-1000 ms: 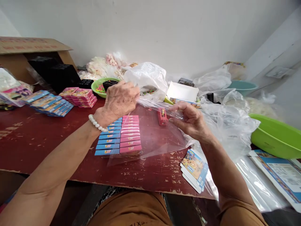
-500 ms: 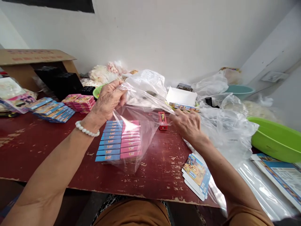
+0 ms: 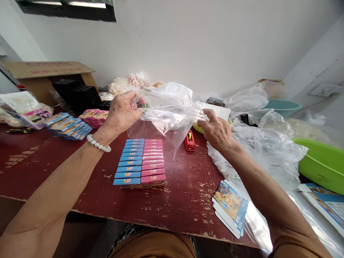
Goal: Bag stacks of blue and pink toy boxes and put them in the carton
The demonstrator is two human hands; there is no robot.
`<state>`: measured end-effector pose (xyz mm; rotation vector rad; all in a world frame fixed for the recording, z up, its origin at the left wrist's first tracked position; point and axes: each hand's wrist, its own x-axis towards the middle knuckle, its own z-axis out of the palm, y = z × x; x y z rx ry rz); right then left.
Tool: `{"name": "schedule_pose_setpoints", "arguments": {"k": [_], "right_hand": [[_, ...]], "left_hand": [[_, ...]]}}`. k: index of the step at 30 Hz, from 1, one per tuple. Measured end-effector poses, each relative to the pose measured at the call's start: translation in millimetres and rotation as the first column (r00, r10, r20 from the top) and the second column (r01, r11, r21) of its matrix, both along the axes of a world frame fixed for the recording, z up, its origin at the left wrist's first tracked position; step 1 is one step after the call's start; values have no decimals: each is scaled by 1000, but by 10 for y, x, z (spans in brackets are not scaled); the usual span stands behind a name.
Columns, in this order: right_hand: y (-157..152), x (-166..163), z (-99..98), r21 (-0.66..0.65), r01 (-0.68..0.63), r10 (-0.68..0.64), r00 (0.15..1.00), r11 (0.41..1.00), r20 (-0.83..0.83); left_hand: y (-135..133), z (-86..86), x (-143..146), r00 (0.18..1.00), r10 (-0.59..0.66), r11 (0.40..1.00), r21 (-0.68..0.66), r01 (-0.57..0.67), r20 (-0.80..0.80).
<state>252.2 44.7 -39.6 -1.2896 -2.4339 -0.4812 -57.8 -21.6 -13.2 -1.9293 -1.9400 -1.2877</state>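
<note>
A clear plastic bag (image 3: 169, 111) is stretched in the air between my two hands. My left hand (image 3: 125, 113), with a white bead bracelet (image 3: 99, 143) at the wrist, pinches its left side. On the right side, my right hand (image 3: 217, 130) grips the bag with bent fingers. Beneath it, two side-by-side rows of small boxes stand on the dark red table (image 3: 182, 186): blue boxes (image 3: 130, 162) on the left and pink boxes (image 3: 153, 161) on the right. A red tape dispenser (image 3: 190, 141) stands close below my right hand.
Flattened printed cartons (image 3: 231, 206) lie by the front edge. At right are crumpled plastic bags (image 3: 263, 150) and a green basin (image 3: 319, 163). More blue boxes (image 3: 70, 125), pink boxes (image 3: 94, 116) and an open cardboard box (image 3: 51, 71) occupy the left back.
The bag has lifted off the rows of boxes and now hangs behind and above them. My right hand has risen slightly, and the camera view has shifted a little.
</note>
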Motion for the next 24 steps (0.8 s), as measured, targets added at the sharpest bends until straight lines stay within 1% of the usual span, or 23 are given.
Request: {"name": "schedule_pose_setpoints", "arguments": {"k": [4,6,7,9,11,12,13,15,17,18,19,21,22,24], "right_hand": [[47,-25,72,39,13,-10,997,999,-73],[78,-42,69,44,44,-39,992,998,-116],[95,-54,53,54,59,-51,988,997,-143],[131,-87,-3,93,76,-57,981,993,-188],[173,-122,-74,134,74,-45,977,988,-210],[196,-138,-106,141,69,-37,976,988,-216],[220,-151,-133,134,62,-31,974,989,-226],[263,-172,-161,78,48,-26,964,996,-263],[283,-189,-154,-20,24,-29,947,1000,-321],[281,-198,-141,-75,3,-30,933,997,-357],[270,-208,-123,-127,-22,-30,919,992,-393],[233,-233,-85,-209,-65,-33,900,976,-434],[211,-247,-69,-226,-68,-37,900,972,-434],[177,-277,-51,-191,-24,-54,918,981,-394]], "left_hand": [[-14,-23,-70,992,51,999,14,-50,-111],[-60,-51,-88,993,6,1000,7,-5,-120],[-92,-67,-89,995,-52,999,6,53,-90],[-170,-98,-77,974,-225,974,31,225,16],[-258,-122,-43,907,-405,914,96,395,114],[-302,-130,-22,868,-473,880,135,456,150],[-343,-136,0,832,-524,850,169,498,184],[-407,-150,33,763,-593,805,214,554,257],[-438,-177,39,694,-636,769,214,602,336],[-440,-199,29,678,-639,764,200,614,362],[-432,-229,12,683,-628,772,187,608,373],[-391,-310,-36,746,-570,819,161,551,345],[-362,-356,-63,785,-537,843,158,515,308],[-298,-450,-108,854,-480,875,179,450,199]]}}
